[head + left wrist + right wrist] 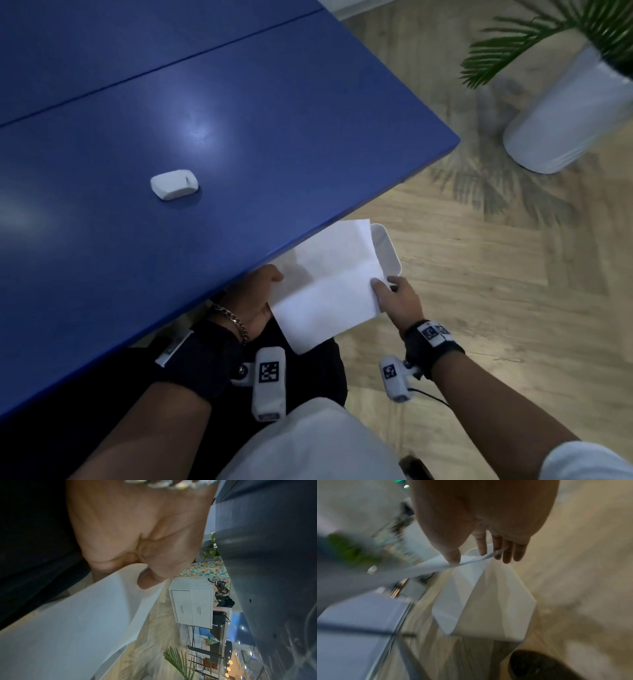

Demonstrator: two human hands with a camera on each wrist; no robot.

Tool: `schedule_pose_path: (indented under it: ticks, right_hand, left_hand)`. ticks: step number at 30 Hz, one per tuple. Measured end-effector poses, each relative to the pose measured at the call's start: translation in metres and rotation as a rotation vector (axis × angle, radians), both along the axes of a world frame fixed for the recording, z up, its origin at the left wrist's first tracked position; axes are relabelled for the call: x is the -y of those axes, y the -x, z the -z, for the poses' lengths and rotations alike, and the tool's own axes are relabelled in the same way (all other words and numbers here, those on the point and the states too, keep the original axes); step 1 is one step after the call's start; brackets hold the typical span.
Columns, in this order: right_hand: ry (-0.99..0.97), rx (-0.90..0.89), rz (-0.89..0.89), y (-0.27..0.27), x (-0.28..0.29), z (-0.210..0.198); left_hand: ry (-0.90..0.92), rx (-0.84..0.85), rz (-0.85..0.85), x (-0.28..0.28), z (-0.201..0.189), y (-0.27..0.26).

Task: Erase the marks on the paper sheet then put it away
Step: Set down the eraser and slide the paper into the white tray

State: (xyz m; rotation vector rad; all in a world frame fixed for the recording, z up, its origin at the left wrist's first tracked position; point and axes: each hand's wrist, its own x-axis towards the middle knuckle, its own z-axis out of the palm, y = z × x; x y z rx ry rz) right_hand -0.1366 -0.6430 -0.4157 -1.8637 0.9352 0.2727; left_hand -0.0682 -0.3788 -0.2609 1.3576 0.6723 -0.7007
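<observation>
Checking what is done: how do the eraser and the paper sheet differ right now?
The eraser lies untouched on the blue table; the paper sheet is held off the table's edge by the left hand and right hand. The eraser is a small rounded block; the paper sheet is broad, thin and creased. Both are white.

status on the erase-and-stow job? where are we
Erasing looks done: the eraser lies alone on the blue table, and the paper sheet shows no marks. In hand: left hand and right hand hold the sheet over the white bin. Left: releasing it inside.
</observation>
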Motion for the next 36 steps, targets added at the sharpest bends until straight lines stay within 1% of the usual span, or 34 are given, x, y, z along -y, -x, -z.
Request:
schedule_pose_path:
  ticks: [1, 2, 3, 4, 5, 6, 8, 9, 10, 11, 12, 14, 15, 16, 17, 18, 19, 20, 21, 23, 24, 25, 26, 27, 28, 29, 30, 32, 33, 34, 35, 36]
  right_hand:
    - [-0.235, -0.068, 0.116, 0.006, 0.006, 0.004]
    - [-0.476, -0.077, 0.223, 0.013, 0.011, 0.009]
    - [-0.682, -0.044, 0.307, 0.018, 0.015, 0.011]
    - [-0.816, -0.003, 0.357, 0.023, 0.018, 0.010]
    - [-0.900, 0.036, 0.369, 0.024, 0.019, 0.006]
    - [-0.934, 0.064, 0.343, 0.024, 0.020, 0.001]
    - [-0.956, 0.070, 0.290, 0.020, 0.026, -0.001]
    - [-0.924, 0.049, 0.256, 0.017, 0.028, -0.004]
    - [-0.842, 0.014, 0.220, 0.013, 0.032, -0.003]
    - [-0.717, -0.031, 0.173, 0.008, 0.036, -0.002]
    - [-0.584, -0.066, 0.124, 0.003, 0.040, 0.001]
    - [-0.402, -0.095, 0.067, -0.010, 0.046, 0.006]
    - [-0.300, -0.097, 0.029, -0.019, 0.046, 0.006]
    - [-0.154, -0.103, -0.034, -0.027, 0.043, 0.004]
    - [0.035, -0.105, -0.114, -0.035, 0.039, -0.003]
    - [0.217, -0.074, -0.187, -0.042, 0.031, -0.011]
    - [0.329, 0.011, -0.234, -0.048, 0.019, -0.023]
    - [0.349, 0.129, -0.264, -0.054, 0.003, -0.035]
    - [0.300, 0.251, -0.315, -0.058, -0.016, -0.049]
    - [0.105, 0.450, -0.516, -0.059, -0.060, -0.072]
    - [0.020, 0.522, -0.635, -0.055, -0.080, -0.080]
    - [-0.019, 0.583, -0.742, -0.051, -0.095, -0.084]
    - [-0.024, 0.630, -0.832, -0.048, -0.104, -0.082]
    - [0.003, 0.626, -0.904, -0.046, -0.108, -0.077]
    - [0.048, 0.562, -0.942, -0.046, -0.106, -0.068]
    - [0.115, 0.439, -0.962, -0.047, -0.098, -0.057]
    - [0.230, 0.279, -0.988, -0.049, -0.087, -0.039]
    - [0.541, -0.054, -1.028, -0.052, -0.056, -0.008]
    - [0.656, -0.176, -0.997, -0.053, -0.041, 0.000]
    - [0.703, -0.239, -0.916, -0.055, -0.030, 0.001]
    - [0.690, -0.237, -0.810, -0.056, -0.027, -0.004]
    - [0.609, -0.160, -0.696, -0.057, -0.030, -0.011]
  left_hand:
    - [0.012, 0.004, -0.012, 0.001, -0.002, -0.001]
    - [0.014, 0.011, -0.026, 0.002, -0.003, -0.001]
    - [-0.003, 0.021, -0.044, 0.003, -0.003, -0.001]
    - [-0.034, 0.052, -0.058, 0.004, -0.006, -0.001]
    - [-0.101, 0.114, -0.046, 0.003, -0.004, -0.004]
    - [-0.196, 0.200, 0.024, 0.003, -0.002, -0.007]
    - [-0.437, 0.309, 0.299, 0.002, 0.000, -0.011]
    - [-0.545, 0.331, 0.412, 0.001, 0.004, -0.014]
    - [-0.610, 0.338, 0.474, 0.000, 0.007, -0.016]
    - [-0.646, 0.349, 0.506, -0.002, 0.008, -0.017]
    - [-0.657, 0.352, 0.526, -0.003, 0.011, -0.018]
    - [-0.642, 0.321, 0.575, -0.003, 0.012, -0.015]
    - [-0.635, 0.303, 0.587, -0.006, 0.021, -0.016]
    - [-0.620, 0.294, 0.581, -0.008, 0.024, -0.015]
    - [-0.604, 0.273, 0.555, -0.009, 0.027, -0.016]
    - [-0.560, 0.234, 0.502, -0.010, 0.028, -0.016]
    - [-0.500, 0.179, 0.427, -0.008, 0.025, -0.016]
    - [-0.439, 0.139, 0.367, -0.006, 0.020, -0.015]
    - [-0.379, 0.102, 0.329, -0.002, 0.017, -0.015]
    - [-0.337, 0.076, 0.318, 0.000, 0.019, -0.014]
    - [-0.317, 0.081, 0.309, 0.000, 0.018, -0.012]
    - [-0.289, 0.087, 0.289, 0.000, 0.017, -0.011]
    - [-0.259, 0.093, 0.276, -0.001, 0.015, -0.010]
    - [-0.240, 0.099, 0.270, -0.002, 0.014, -0.010]
    - [-0.230, 0.101, 0.273, -0.002, 0.012, -0.008]
    - [-0.223, 0.100, 0.273, -0.002, 0.010, -0.007]
    - [-0.213, 0.094, 0.271, -0.002, 0.008, -0.006]
    - [-0.186, 0.086, 0.256, -0.002, 0.006, -0.006]
    - [-0.178, 0.081, 0.243, -0.002, 0.005, -0.006]
    - [-0.172, 0.071, 0.229, -0.004, 0.004, -0.007]
    - [-0.162, 0.059, 0.207, -0.004, 0.005, -0.007]
    - [-0.152, 0.048, 0.190, -0.004, 0.005, -0.007]
